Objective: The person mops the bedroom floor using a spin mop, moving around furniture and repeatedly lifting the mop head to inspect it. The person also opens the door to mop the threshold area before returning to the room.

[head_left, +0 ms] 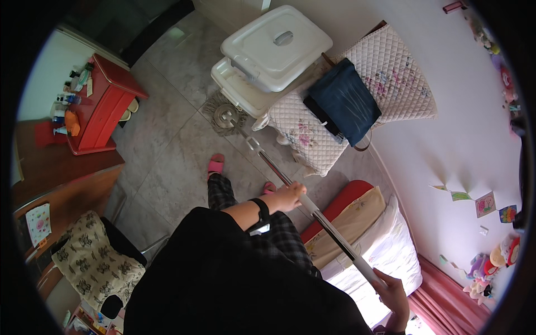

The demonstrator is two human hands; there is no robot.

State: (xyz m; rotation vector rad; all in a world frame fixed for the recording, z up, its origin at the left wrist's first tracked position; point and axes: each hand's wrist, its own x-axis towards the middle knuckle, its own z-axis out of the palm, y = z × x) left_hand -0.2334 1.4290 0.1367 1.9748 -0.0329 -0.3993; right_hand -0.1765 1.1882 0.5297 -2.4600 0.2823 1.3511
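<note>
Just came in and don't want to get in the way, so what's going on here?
Someone in checked trousers is holding a mop with both hands: the left hand partway along the pole, the right hand near its upper end. The round, stringy mop head is down at the grey tiled floor, next to white plastic boxes. Beyond the boxes, a dark blue bag lies on a quilted cover.
</note>
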